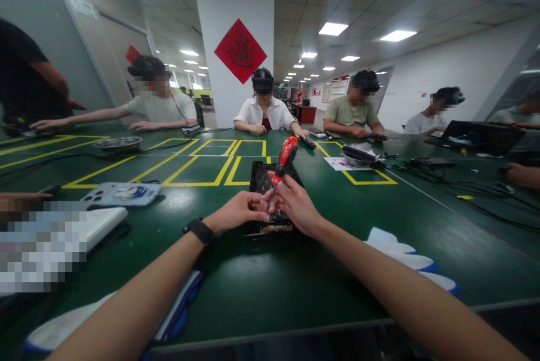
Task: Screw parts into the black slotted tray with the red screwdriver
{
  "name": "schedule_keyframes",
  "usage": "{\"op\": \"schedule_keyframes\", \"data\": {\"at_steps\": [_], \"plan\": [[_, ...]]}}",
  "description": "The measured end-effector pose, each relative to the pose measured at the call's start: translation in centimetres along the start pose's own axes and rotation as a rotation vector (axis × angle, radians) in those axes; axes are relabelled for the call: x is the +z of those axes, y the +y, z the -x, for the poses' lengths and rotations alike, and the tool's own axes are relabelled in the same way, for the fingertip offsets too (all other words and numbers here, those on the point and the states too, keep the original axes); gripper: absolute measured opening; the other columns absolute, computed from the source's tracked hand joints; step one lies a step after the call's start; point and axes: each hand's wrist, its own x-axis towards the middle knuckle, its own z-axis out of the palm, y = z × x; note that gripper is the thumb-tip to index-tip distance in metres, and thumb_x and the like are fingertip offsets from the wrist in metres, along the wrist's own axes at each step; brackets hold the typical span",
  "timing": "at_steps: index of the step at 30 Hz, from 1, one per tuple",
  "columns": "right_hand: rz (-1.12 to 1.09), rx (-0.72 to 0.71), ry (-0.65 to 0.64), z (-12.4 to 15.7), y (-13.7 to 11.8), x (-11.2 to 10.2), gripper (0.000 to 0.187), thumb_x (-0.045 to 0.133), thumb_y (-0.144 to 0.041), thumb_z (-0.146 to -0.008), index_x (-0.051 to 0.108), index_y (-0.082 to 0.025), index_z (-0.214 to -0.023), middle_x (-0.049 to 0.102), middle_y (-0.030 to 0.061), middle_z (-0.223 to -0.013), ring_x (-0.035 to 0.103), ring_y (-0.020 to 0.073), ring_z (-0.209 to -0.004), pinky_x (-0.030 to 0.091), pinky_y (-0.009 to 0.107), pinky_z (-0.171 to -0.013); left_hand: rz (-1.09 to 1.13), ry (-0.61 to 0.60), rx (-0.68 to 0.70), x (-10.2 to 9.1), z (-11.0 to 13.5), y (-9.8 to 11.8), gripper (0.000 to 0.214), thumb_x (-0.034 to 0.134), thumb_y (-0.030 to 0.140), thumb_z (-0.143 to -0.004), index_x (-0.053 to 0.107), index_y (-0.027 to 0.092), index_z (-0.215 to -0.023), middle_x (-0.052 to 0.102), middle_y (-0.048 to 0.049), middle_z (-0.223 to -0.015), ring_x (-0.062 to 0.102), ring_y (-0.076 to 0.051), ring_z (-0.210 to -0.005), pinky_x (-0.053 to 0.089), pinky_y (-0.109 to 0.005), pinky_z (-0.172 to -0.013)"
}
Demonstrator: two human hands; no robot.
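A screwdriver [287, 157] with a red and black handle leans over a black device casing [258, 176] on the green table [236, 288]. My right hand [297, 203] is closed around the screwdriver near the lower end of its handle, the shaft pointing down and to the left. My left hand [240, 209], with a black watch on its wrist, has its fingers pinched together beside the shaft's lower end, over the casing. What those fingertips hold, if anything, is too small to make out. Both hands cover much of the casing's inside.
White-and-blue gloves [405, 254] lie under my right forearm, and another glove [177, 305] under my left. A phone in a patterned case [126, 193] lies left. Behind it sits a metal bowl [117, 144]. Cables [455, 192] spread at right. Several people sit across the table.
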Motion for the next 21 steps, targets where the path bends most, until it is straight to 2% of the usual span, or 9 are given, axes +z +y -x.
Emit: {"op": "schedule_keyframes", "data": {"at_steps": [4, 7, 12, 15, 18, 21], "plan": [[-0.024, 0.012, -0.021, -0.06, 0.08, -0.06, 0.043, 0.045, -0.040, -0.084, 0.042, -0.022, -0.124, 0.063, 0.0041, -0.082, 0.056, 0.0089, -0.054, 0.046, 0.025, -0.056, -0.017, -0.017, -0.002, -0.14, -0.03, -0.17, 0.020, 0.068, 0.027, -0.067, 0.061, 0.008, -0.070, 0.059, 0.0003, -0.066, 0.051, -0.008, -0.061, 0.039, -0.020, -0.063], [-0.059, 0.003, -0.030, -0.03, 0.00, -0.12, 0.042, 0.041, -0.041, -0.086, 0.041, -0.022, -0.124, 0.062, 0.0042, -0.083, 0.056, 0.0095, -0.054, 0.047, 0.027, -0.055, -0.006, -0.055, -0.005, -0.43, 0.07, -0.08, 0.020, 0.066, 0.027, -0.070, 0.063, 0.008, -0.074, 0.062, -0.0024, -0.072, 0.053, -0.009, -0.065, 0.040, -0.021, -0.066], [-0.030, -0.021, -0.026, 0.05, 0.00, -0.14, 0.039, 0.046, -0.040, -0.084, 0.042, -0.025, -0.120, 0.061, 0.0024, -0.083, 0.055, 0.0087, -0.052, 0.048, 0.026, -0.051, -0.008, -0.116, 0.001, -0.44, 0.14, 0.34, 0.024, 0.060, 0.031, -0.075, 0.064, 0.008, -0.081, 0.064, -0.0053, -0.076, 0.055, -0.011, -0.070, 0.041, -0.022, -0.068], [-0.022, -0.043, 0.006, 0.02, 0.13, -0.15, 0.038, 0.046, -0.040, -0.084, 0.043, -0.024, -0.119, 0.061, 0.0019, -0.082, 0.054, 0.0078, -0.051, 0.047, 0.025, -0.052, -0.014, -0.085, 0.005, -0.13, 0.04, 0.46, 0.022, 0.062, 0.029, -0.073, 0.062, 0.009, -0.083, 0.063, -0.0038, -0.078, 0.055, -0.010, -0.071, 0.041, -0.022, -0.068], [-0.011, -0.053, 0.025, -0.02, 0.18, -0.13, 0.039, 0.047, -0.039, -0.084, 0.043, -0.024, -0.119, 0.062, 0.0020, -0.082, 0.055, 0.0073, -0.052, 0.046, 0.024, -0.054, -0.016, -0.017, 0.016, 0.08, -0.07, 0.29, 0.021, 0.067, 0.027, -0.069, 0.059, 0.010, -0.077, 0.060, -0.0001, -0.072, 0.052, -0.008, -0.066, 0.040, -0.020, -0.065], [0.003, -0.045, 0.015, -0.04, 0.17, -0.15, 0.039, 0.046, -0.040, -0.084, 0.042, -0.024, -0.120, 0.062, 0.0027, -0.082, 0.056, 0.0077, -0.053, 0.046, 0.024, -0.056, -0.002, -0.008, 0.009, -0.07, -0.12, -0.08, 0.021, 0.067, 0.028, -0.068, 0.059, 0.009, -0.072, 0.059, 0.0002, -0.071, 0.052, -0.008, -0.064, 0.040, -0.020, -0.064]]}}
